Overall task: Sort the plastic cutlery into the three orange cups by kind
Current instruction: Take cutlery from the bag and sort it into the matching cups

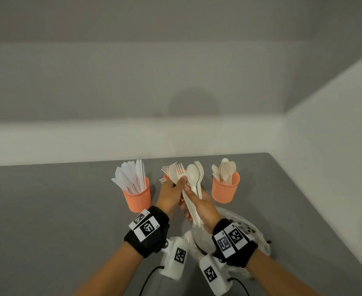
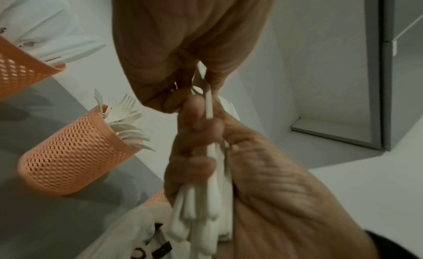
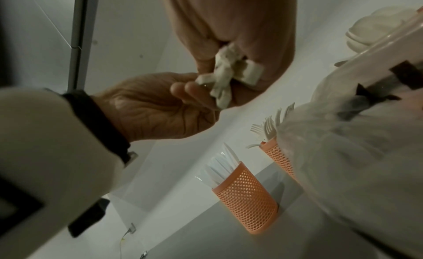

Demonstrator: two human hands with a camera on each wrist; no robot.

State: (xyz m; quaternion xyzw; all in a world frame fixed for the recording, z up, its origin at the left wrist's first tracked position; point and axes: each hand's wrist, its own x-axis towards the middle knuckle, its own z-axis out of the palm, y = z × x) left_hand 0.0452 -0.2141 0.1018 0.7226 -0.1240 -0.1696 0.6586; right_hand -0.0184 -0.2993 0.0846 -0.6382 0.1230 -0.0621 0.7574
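Three orange mesh cups stand in a row on the grey table (image 1: 58,210). The left cup (image 1: 137,197) holds knives, the right cup (image 1: 226,190) holds spoons. Hidden mostly behind my hands, the middle cup (image 2: 75,154) holds forks. My right hand (image 1: 194,201) grips a bundle of cutlery (image 1: 194,178) by the handles, forks with a spoon in front, raised in front of the middle cup. My left hand (image 1: 179,182) pinches a fork (image 1: 180,171) at the bundle's left side. The handle ends (image 3: 228,71) stick out below my right palm.
A crumpled clear plastic bag (image 1: 247,224) lies on the table under my right wrist, close to the spoon cup. White walls close off the table at the back and on the right. The table's left half is bare grey surface.
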